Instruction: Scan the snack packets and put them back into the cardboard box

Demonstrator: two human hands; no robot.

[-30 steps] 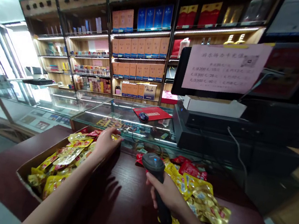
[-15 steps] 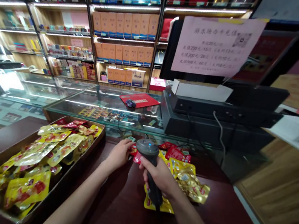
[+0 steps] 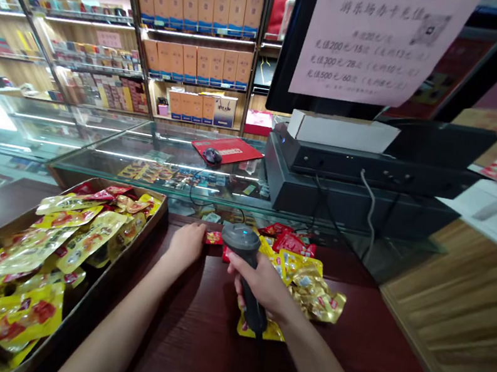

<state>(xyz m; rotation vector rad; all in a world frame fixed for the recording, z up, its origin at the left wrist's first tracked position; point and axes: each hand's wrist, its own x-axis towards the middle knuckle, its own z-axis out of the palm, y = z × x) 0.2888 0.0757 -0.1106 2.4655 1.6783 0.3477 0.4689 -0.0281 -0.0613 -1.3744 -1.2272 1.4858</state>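
My right hand (image 3: pixel 264 280) is wrapped round the grip of a black barcode scanner (image 3: pixel 242 238), its head pointing away from me with a small blue light on top. My left hand (image 3: pixel 188 243) rests at the far side of the dark table, closed on the end of a small red snack packet (image 3: pixel 214 238). Beyond and right of the scanner lie more red packets (image 3: pixel 293 243). Yellow snack packets (image 3: pixel 299 264) and a gold one (image 3: pixel 324 303) are heaped right of my right hand, and one yellow packet lies partly hidden under it.
A cardboard box (image 3: pixel 107 276) full of yellow and red snack packets stands at the left. Behind the table are a glass display counter (image 3: pixel 148 160), a red mouse pad (image 3: pixel 238 150) with a mouse (image 3: pixel 212 156), and a black register (image 3: pixel 361 198) with a paper sign (image 3: pixel 371 48).
My view has tilted down and shifted slightly. My left hand has drawn a little left, its fingers more curled, and the red packet shows to the left of the scanner.
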